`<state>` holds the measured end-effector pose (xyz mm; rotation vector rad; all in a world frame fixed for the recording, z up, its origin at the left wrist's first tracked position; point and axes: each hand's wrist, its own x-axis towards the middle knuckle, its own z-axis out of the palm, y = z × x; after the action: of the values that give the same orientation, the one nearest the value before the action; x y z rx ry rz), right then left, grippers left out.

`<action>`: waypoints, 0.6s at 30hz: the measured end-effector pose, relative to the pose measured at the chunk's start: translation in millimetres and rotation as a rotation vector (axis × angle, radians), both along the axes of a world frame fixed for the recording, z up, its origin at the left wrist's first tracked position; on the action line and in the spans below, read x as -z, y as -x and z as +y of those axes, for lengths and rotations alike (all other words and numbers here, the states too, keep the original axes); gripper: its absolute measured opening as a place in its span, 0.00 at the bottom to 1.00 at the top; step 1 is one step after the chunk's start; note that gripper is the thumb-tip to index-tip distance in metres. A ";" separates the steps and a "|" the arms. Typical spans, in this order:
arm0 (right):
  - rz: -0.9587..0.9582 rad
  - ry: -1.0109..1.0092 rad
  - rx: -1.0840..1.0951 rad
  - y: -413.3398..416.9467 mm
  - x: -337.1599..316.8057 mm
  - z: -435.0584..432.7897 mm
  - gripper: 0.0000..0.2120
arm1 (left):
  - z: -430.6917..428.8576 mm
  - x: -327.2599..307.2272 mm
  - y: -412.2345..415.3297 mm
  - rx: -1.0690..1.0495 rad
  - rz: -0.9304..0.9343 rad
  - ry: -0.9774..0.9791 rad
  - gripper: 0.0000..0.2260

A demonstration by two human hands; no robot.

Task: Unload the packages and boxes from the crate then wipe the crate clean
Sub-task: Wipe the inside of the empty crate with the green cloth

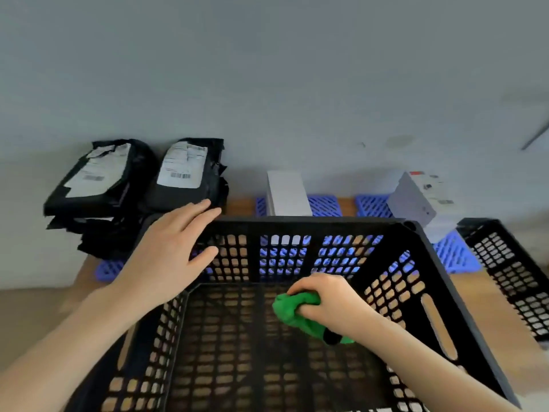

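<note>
A black perforated plastic crate (pixel 312 226) fills the lower middle of the head view, and nothing but the cloth lies inside it. My right hand (pixel 329 301) is inside the crate, closed on a bunched green cloth (pixel 292 310) held against the floor near the far right corner. My left hand (pixel 169 251) rests over the crate's far left corner, fingers spread along the rim and thumb on the inner wall. Two stacks of black mailer packages with white labels (pixel 98 179) (pixel 184 176) lie behind the crate at the left. Two white boxes (pixel 286 193) (pixel 416 197) stand behind it.
Blue perforated trays (pixel 374 205) lie under the white boxes on the wooden table (pixel 481 301). A second black crate (pixel 511 272) sits at the right edge. A grey wall rises right behind the packages.
</note>
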<state>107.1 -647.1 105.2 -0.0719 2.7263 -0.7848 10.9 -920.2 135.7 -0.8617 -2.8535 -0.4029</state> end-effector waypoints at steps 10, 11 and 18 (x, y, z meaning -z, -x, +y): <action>0.037 0.050 -0.128 44.5 65.1 -38.2 0.15 | -28.3 20.9 -25.9 -0.187 -0.011 0.185 0.29; 0.048 0.062 -0.151 49.3 71.6 -45.1 0.16 | -30.5 23.3 -27.8 -0.198 -0.015 0.192 0.29; 0.177 0.099 -0.350 83.6 121.1 -95.6 0.23 | -32.7 24.4 -31.1 -0.361 0.005 0.150 0.28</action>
<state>23.5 -742.6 -15.9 -0.6496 2.7192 -0.8392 42.0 -952.8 111.2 -0.3482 -2.9770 -0.1440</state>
